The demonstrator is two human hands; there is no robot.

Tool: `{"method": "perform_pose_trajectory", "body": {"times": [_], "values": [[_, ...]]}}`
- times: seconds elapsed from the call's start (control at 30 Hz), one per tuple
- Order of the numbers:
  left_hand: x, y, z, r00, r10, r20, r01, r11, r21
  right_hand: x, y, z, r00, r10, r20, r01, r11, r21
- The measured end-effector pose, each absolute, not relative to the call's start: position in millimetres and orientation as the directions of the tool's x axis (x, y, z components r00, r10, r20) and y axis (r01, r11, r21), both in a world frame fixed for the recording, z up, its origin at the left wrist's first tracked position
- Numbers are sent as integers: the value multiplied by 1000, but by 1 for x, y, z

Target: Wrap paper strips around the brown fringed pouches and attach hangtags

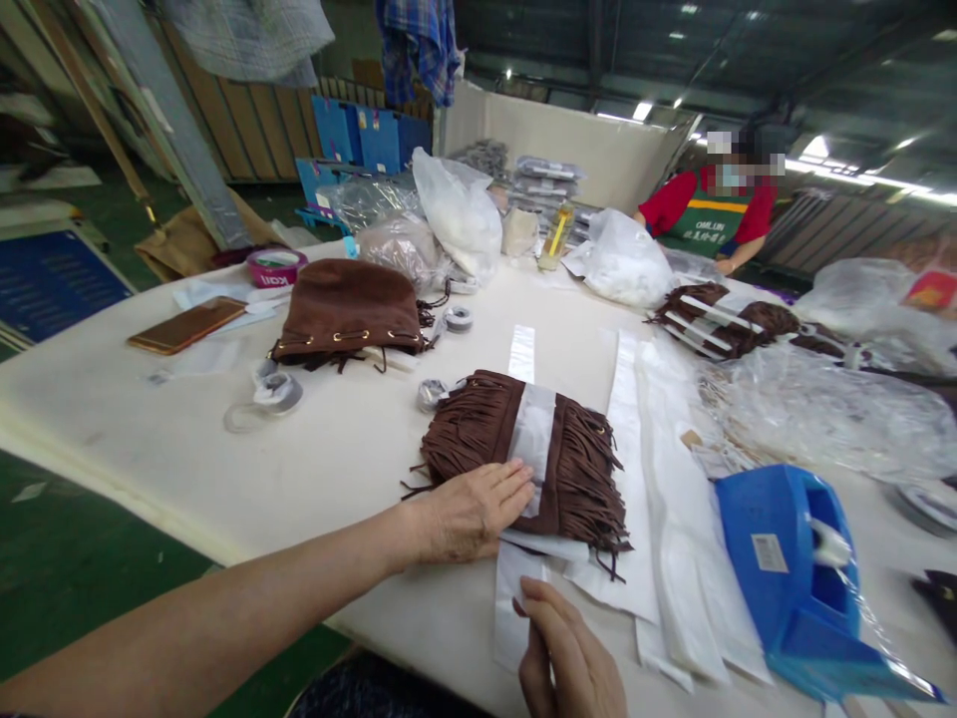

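Note:
A dark brown fringed bag (pixel 590 469) lies flat on the table, with a white paper band (pixel 535 424) across its middle. My left hand (pixel 471 509) rests on the bag and the band's near part, palm down with fingers stretched out. A white strip (pixel 512 633) runs out from under the bag toward me; another end (pixel 522 351) of white strip shows beyond its far side. Over the table's near edge, my right hand (pixel 564 653) is beside the near strip, fingers loosely bent with nothing visible in them. Some of its fingers are hidden.
To the left are a brown drawstring bag (pixel 351 309), a phone (pixel 186 325) and tape rolls (pixel 280 391). White sheets (pixel 665 499) and a blue tape dispenser (pixel 778 568) lie right. Plastic bags and another banded bag (pixel 729 319) lie beyond. A co-worker (pixel 707 214) stands opposite.

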State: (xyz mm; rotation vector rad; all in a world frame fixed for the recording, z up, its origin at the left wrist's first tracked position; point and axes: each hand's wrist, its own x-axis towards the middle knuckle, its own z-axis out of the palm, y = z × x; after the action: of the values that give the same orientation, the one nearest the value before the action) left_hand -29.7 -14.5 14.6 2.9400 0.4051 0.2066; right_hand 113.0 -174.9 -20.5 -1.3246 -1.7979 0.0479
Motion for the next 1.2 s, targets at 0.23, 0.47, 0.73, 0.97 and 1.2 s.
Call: {"method": "perform_pose_trajectory", "body": {"times": [0.23, 0.47, 0.73, 0.97, 1.2], "values": [[-29, -15, 15, 958, 255, 128, 241, -964, 112, 123, -150, -21, 36, 854, 519, 668, 365, -648], [-29, -14, 13, 957, 251, 144, 235, -965, 119, 118, -155, -30, 136, 858, 495, 628, 311, -713], [-29, -13, 12, 956, 257, 139, 244, -964, 108, 147, -170, -35, 236, 842, 486, 698, 201, -688], [-30, -14, 14, 955, 259, 143, 246, -964, 103, 141, -143, -23, -103, 802, 589, 847, 381, -371], [-32, -10, 23, 979, 192, 69, 190, -981, 31, 129, -147, -24, -144, 803, 579, 734, 479, -481]]}}
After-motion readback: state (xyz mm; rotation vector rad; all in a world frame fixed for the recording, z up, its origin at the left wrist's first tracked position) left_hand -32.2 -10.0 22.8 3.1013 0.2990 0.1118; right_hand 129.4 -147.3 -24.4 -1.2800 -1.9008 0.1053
